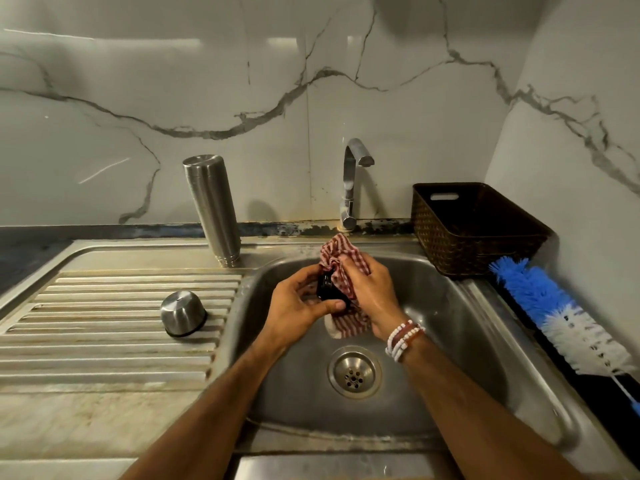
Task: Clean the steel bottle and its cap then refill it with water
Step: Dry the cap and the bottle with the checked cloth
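From the head camera I look down on both my hands over the sink basin (pixel 450 323). My left hand (pixel 298 303) is curled round the black cap (pixel 327 289), thumb laid across its near edge and fingers wrapped behind it, so the cap sits firmly in my grip above the basin's back part. My right hand (pixel 370 296) is closed on the checked cloth (pixel 337 252), bunching the red-and-white fabric and pressing it against the cap's right side; one end of the cloth sticks up above my fingers, the other hangs below my palms. Beaded bracelets (pixel 403 339) circle my right wrist. Below my hands lies the drain (pixel 355 370), in the basin floor. The steel bottle (pixel 213 209) stands mouth down on the sink's back ledge, to the left of the tap (pixel 351 181) and well apart from my hands. A steel cup lid (pixel 183 313) rests upside down on the ribbed drainboard (pixel 104 306), to the left of the basin. To the right, a dark woven basket (pixel 478 230) sits in the corner against the marble wall (pixel 207 98), and a blue-and-white bottle brush (pixel 561 313) lies on the counter just in front of the basket, along the basin's right rim.
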